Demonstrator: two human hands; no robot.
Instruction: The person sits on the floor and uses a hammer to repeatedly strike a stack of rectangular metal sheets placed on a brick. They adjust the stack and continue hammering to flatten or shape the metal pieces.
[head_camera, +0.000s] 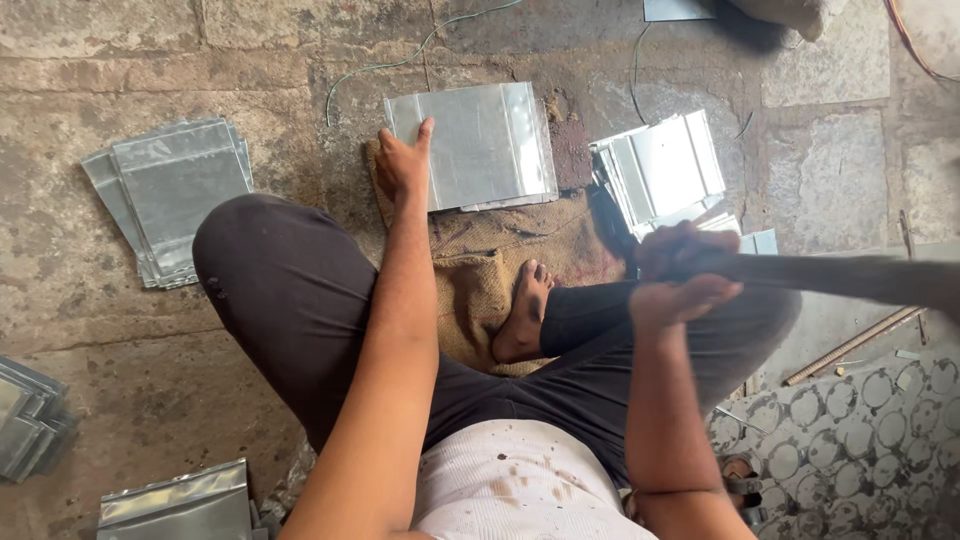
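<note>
The right hand (680, 275), nearest the body above the right knee, has its fingers wrapped tight around a blurred dark mallet (800, 272); its handle runs left to right and its head (608, 225) points toward the sheets. A good blow likely needs a firm grip and a flat landing. Farther out, the left hand (402, 165) presses with fingers extended and together on the left edge of the folded metal sheet (478, 145), which lies flat on burlap sacking (480, 270), its long axis roughly left to right.

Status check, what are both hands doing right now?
Left hand flat on metal sheet. Right hand gripping hammer, blurred. Foot close by.
</note>
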